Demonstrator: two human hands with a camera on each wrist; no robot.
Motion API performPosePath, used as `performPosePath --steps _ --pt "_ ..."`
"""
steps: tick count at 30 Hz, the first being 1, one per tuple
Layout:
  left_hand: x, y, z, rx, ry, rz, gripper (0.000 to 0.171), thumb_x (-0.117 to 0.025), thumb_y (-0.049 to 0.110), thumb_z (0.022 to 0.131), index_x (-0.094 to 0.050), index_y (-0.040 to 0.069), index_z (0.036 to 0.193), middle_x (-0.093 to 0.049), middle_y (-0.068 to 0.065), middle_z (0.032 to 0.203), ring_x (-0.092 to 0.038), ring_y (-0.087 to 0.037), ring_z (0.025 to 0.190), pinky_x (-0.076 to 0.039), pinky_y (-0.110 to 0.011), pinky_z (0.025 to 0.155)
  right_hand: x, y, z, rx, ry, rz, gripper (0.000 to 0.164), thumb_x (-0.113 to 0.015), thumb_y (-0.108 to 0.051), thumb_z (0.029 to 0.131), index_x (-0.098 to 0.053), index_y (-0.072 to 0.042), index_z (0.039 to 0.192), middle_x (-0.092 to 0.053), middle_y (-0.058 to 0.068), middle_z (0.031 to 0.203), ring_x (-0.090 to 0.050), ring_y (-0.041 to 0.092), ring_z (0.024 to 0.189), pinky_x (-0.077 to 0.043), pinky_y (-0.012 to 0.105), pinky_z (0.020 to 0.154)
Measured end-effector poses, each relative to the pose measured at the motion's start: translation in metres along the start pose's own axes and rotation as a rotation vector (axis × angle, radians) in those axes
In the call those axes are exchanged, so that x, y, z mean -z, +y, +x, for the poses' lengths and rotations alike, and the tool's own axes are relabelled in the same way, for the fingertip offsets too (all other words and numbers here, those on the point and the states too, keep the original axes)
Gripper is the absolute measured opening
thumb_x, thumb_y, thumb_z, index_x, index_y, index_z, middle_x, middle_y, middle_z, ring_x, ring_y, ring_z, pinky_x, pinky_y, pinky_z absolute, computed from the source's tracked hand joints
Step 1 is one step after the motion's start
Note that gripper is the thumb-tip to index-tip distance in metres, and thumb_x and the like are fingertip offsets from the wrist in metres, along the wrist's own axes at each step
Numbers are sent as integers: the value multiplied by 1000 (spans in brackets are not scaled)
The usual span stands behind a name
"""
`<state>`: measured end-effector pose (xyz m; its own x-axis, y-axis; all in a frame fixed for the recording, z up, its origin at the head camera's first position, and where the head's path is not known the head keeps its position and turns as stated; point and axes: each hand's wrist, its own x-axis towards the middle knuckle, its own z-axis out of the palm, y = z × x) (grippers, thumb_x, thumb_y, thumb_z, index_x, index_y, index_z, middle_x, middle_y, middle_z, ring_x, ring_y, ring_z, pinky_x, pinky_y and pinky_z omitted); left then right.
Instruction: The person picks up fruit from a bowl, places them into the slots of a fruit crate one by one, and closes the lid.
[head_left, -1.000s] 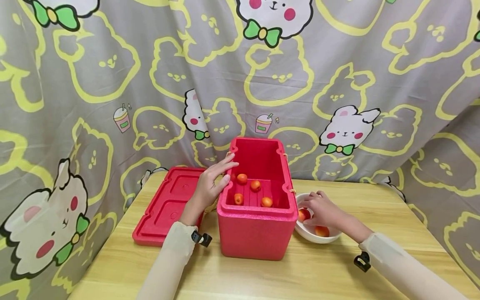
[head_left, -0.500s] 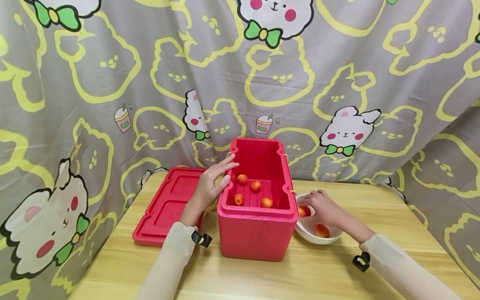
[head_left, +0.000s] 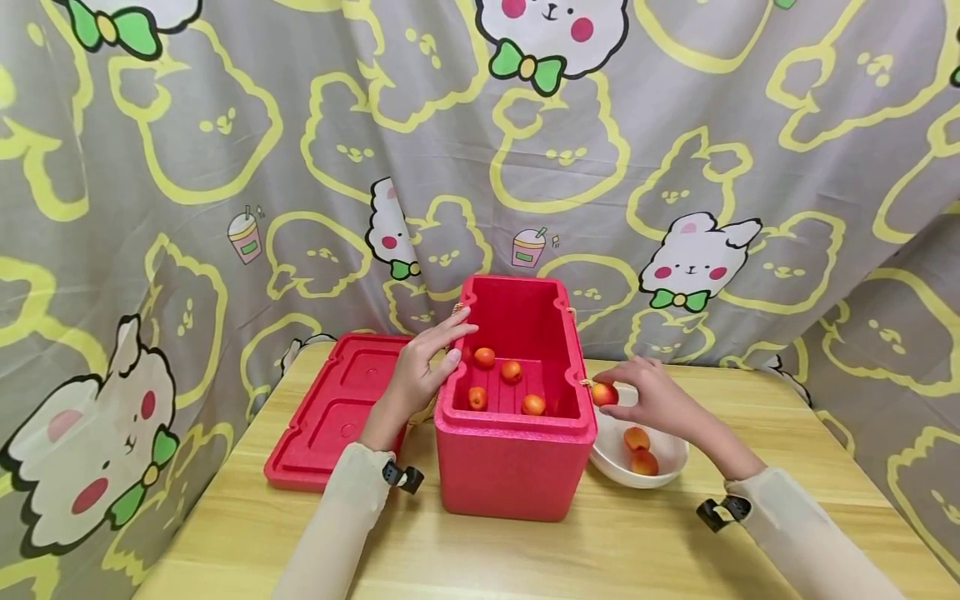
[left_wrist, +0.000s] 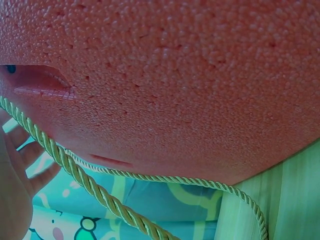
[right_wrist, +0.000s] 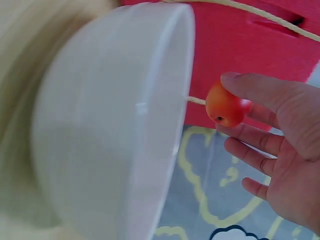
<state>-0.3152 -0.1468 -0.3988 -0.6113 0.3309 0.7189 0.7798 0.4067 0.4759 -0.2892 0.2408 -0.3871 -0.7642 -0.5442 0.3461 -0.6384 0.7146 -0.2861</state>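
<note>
A red foam box (head_left: 514, 475) stands open-topped, with several small orange-red fruits (head_left: 511, 372) on its floor. My left hand (head_left: 420, 371) rests on the box's left rim with fingers extended; in the left wrist view that hand (left_wrist: 15, 190) appears beside the box's wall (left_wrist: 190, 85) and a twisted gold cord (left_wrist: 95, 187). Between thumb and fingers, my right hand (head_left: 652, 400) pinches a round orange-red fruit (right_wrist: 226, 106) above the white bowl (head_left: 618, 475), close to the box's right wall. Two similar fruits (head_left: 642, 462) lie in that bowl.
Left of the box, its red lid (head_left: 322, 446) lies flat on the wooden table (head_left: 652, 550). A patterned grey curtain (head_left: 450, 150) hangs behind the table. A cord loop (head_left: 587, 382) sticks out at the box's right side.
My right hand has lifted the pinched fruit out of the bowl, bringing it up near the box's rim. A second fruit in the bowl now shows. The left hand stays put.
</note>
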Motion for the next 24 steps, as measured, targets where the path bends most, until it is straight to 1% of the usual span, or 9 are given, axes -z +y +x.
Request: performPosePath --steps 4,8,10,13,15,16,19,24 --pt "0 -1 0 -3 2 5 48 -54 38 97 -65 17 138 -52 -5 155 -50 -23 143 -50 -54 107 10 -4 6 21 82 18 44 -91 -14 72 -76 -9 113 -77 4 106 -62 21 97 -39 47 88" --pt "0 0 0 0 -1 2 48 -54 39 97 -64 17 138 -51 -5 156 -50 -24 144 -50 -55 108 20 -9 12 36 161 43 46 -90 -12 72 -75 -8 116 -77 8 109 -63 25 99 -40 47 88" --pt "0 1 0 -2 -2 2 48 -54 39 97 -64 17 139 -51 -5 156 -50 -24 144 -50 -55 107 25 -11 14 51 207 53 48 -90 -11 73 -75 -9 118 -77 8 110 -61 23 99 -40 46 86" --pt "0 0 1 -13 3 9 47 -53 39 97 -65 17 138 -52 -5 155 -51 -25 143 -50 -56 108 31 -14 19 72 275 52 48 -89 -11 73 -75 -10 119 -77 6 110 -57 16 96 -41 39 82" --pt "0 1 1 -19 6 12 47 -53 38 98 -65 17 138 -52 -5 155 -51 -24 143 -49 -55 108 36 -18 24 78 309 55 49 -89 -10 74 -74 -11 120 -77 7 111 -56 14 96 -41 37 80" --pt "0 0 1 -21 6 14 47 -53 38 98 -65 17 138 -52 -5 155 -51 -24 143 -49 -55 108 38 -20 26 81 322 62 49 -89 -10 74 -74 -11 120 -77 7 111 -56 14 96 -42 36 79" --pt "0 0 1 -20 5 16 47 -53 38 98 -65 17 138 -52 -5 155 -51 -24 143 -50 -55 107 44 -25 33 98 348 72 51 -89 -7 73 -74 -10 122 -76 9 112 -57 17 100 -42 39 84" --pt "0 1 0 -6 -3 10 47 -54 38 97 -64 18 138 -51 -4 156 -50 -23 144 -50 -53 107 53 -36 45 121 351 76 51 -88 -7 74 -73 -9 123 -75 9 113 -59 20 103 -44 44 88"
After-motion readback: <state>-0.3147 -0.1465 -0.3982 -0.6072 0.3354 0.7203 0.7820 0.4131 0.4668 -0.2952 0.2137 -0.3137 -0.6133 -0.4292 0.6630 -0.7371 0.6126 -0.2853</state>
